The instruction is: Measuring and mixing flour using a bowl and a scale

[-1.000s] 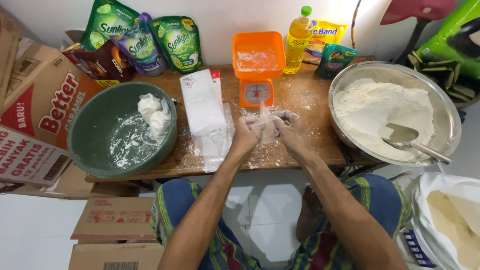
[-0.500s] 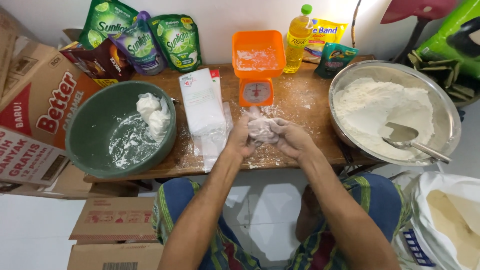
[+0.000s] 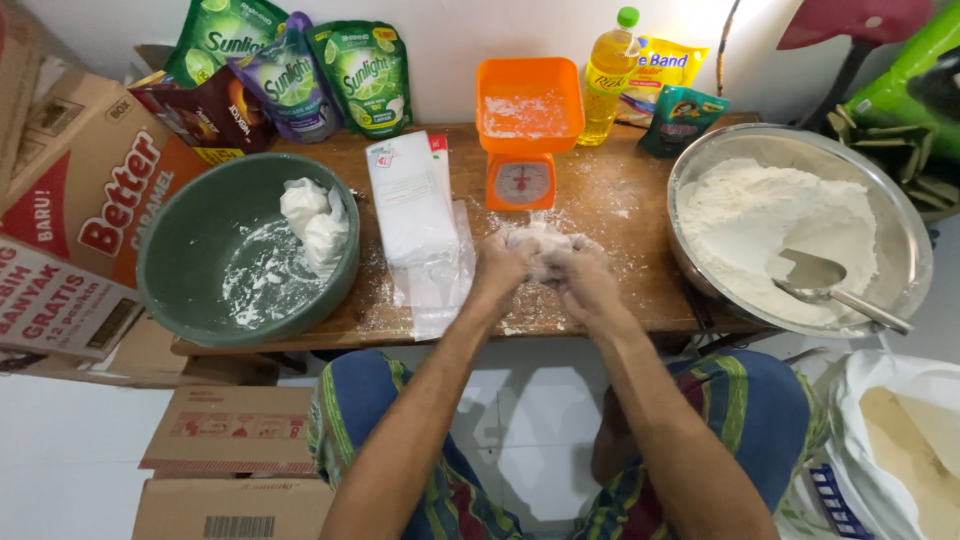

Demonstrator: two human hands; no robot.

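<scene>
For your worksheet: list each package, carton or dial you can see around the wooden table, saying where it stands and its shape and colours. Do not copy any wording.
Three refill pouches: back left, green and purple, upright.
Dark brown pouch: left of them.
Oil bottle: back centre, yellow, green cap.
Yellow bag: behind the bottle.
Small teal sachet: back right.
White flat packets: table centre-left.
Orange kitchen scale: round white dial in front.
Cardboard cartons: far left, red and white print.
</scene>
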